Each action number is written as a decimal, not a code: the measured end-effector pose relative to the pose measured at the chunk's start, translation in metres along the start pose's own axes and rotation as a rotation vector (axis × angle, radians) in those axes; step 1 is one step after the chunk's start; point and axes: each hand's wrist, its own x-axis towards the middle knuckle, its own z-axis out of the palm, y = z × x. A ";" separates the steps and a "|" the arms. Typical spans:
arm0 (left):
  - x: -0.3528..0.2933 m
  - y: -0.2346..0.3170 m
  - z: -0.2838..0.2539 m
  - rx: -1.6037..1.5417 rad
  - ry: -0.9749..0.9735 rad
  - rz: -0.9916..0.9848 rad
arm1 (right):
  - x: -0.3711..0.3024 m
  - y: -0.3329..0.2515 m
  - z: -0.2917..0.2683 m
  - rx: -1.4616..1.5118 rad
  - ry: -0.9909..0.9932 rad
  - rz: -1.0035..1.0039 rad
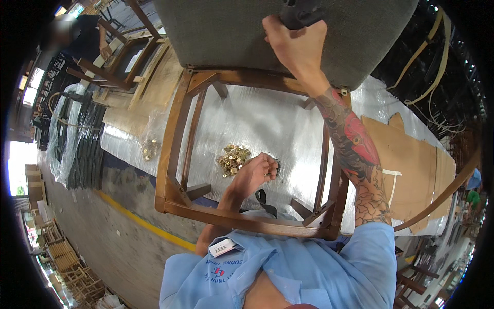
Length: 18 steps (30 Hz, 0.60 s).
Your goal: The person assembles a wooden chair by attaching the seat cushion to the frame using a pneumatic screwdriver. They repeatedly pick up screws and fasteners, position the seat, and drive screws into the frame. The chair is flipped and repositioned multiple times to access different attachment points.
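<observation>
A brown wooden chair frame [172, 139] lies in front of me, its grey upholstered panel [221, 38] at the far side. My right hand [296, 46] is closed round the handle of a black power tool [298, 13] over that panel; the upper edge cuts off most of the tool. Inside the frame, my left hand [254, 172] has its fingers curled together beside a heap of brass-coloured metal fittings [234, 158]. What those fingers hold is too small to make out. Small dark bits show just past the fingertips, partly hidden.
Under the frame spreads a table wrapped in shiny film [257, 113]. Cardboard sheets [411, 170] lie on the right, and a bag of fittings [150, 148] on the left. Another chair frame [123, 67] stands at the far left beside a person in dark clothing [85, 38]. Hoses [437, 56] hang at the right.
</observation>
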 end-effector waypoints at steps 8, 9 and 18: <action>0.011 -0.004 -0.006 -0.060 0.004 -0.030 | -0.003 0.001 0.006 -0.061 0.002 -0.039; 0.012 -0.006 -0.007 -0.061 0.012 -0.044 | -0.002 -0.002 0.005 -0.059 -0.002 -0.018; -0.031 -0.013 -0.022 -0.095 0.066 0.012 | 0.000 0.000 -0.006 -0.129 -0.044 0.083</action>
